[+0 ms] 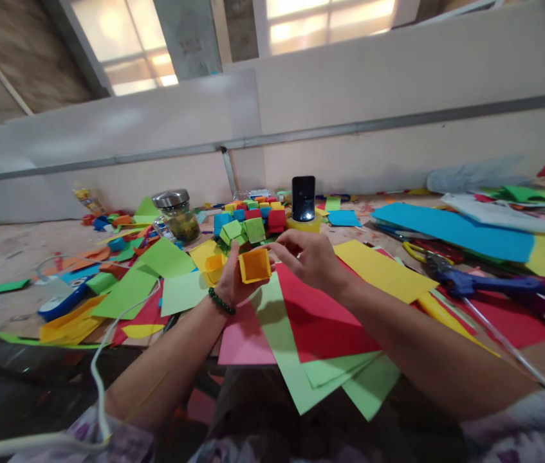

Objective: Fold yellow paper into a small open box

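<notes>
My left hand (236,280), with a dark green bead bracelet on the wrist, is closed round a small yellow paper box (255,265). The box's open side faces me. Just right of it, my right hand (308,257) has its fingers curled in and pinched close to the box's upper rim; anything between the fingertips is too small to make out. Another yellow folded box (214,267) shows on the left side of my left hand, and whether it is held is unclear. Red paper sheets (320,315), light green sheets (296,373) and a pink sheet (243,341) lie beneath my hands.
Several coloured paper boxes (253,228) are grouped behind my hands, beside an upright phone (304,199). A lidded glass jar (178,215) stands at left, near a white cable (101,386). At right lie a blue glue gun (489,283), pliers (434,257) and stacked blue card (455,228).
</notes>
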A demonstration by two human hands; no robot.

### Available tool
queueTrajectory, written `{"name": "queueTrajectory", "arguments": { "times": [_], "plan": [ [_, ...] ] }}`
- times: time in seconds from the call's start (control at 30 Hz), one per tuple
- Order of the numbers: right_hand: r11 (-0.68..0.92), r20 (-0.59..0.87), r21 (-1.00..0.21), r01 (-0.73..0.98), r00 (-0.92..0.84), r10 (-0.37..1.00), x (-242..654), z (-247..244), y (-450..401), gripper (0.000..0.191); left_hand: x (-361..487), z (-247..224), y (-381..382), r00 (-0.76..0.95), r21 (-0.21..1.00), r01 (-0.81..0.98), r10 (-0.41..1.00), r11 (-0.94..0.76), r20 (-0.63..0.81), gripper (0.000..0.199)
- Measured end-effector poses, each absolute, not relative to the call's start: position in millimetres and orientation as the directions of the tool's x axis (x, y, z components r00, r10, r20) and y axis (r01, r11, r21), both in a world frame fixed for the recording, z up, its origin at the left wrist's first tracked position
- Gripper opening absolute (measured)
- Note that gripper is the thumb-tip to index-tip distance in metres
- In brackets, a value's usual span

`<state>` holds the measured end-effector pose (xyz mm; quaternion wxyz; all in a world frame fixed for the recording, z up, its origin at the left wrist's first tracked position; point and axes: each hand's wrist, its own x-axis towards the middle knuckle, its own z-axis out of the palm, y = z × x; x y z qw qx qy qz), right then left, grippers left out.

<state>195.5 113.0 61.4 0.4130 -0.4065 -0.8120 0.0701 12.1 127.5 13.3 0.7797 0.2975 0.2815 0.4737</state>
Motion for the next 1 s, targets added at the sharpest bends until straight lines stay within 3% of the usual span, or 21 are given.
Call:
{"name": "queueTrajectory", "arguments": {
  "times": [0.07, 0.13, 0.2, 0.3, 0.6, 0.77, 1.0],
  "plan": [
    [0.824, 0.689, -0.375, 0.425, -0.467, 0.554, 198, 62, 105, 0.025, 10, 16, 127, 0.395, 0.731, -0.579, 0.909, 0.360, -0.134, 0.066],
    [0.881, 0.642, -0.314, 0.354, -0.604, 0.471, 194, 59, 96, 0.025, 10, 19, 125, 0.397, 0.738, -0.579, 0.910, 0.347, -0.117, 0.066],
    [0.853, 0.522, -0.315, 0.416, -0.675, 0.522, 186, 54, 88, 0.026, 13, 21, 123, 0.387, 0.750, -0.574, 0.916, 0.329, -0.106, 0.068],
    [0.734, 0.373, -0.418, 0.535, -0.636, 0.676, 173, 47, 82, 0.019, 19, 20, 120, 0.325, 0.775, -0.578, 0.943, 0.256, -0.069, 0.068],
    [0.503, 0.308, -0.750, 0.428, -0.447, 0.840, 167, 32, 104, 0.033, 37, 12, 117, 0.132, 0.822, -0.570, 0.986, -0.007, 0.100, 0.058],
    [0.491, 0.295, -0.774, 0.401, -0.457, 0.839, 168, 22, 115, 0.033, 36, 9, 119, 0.055, 0.827, -0.561, 0.994, -0.044, 0.090, 0.052],
    [0.496, 0.286, -0.756, 0.427, -0.467, 0.837, 171, 18, 121, 0.031, 41, 9, 117, 0.088, 0.843, -0.538, 0.994, -0.010, 0.068, 0.049]
  ]
}}
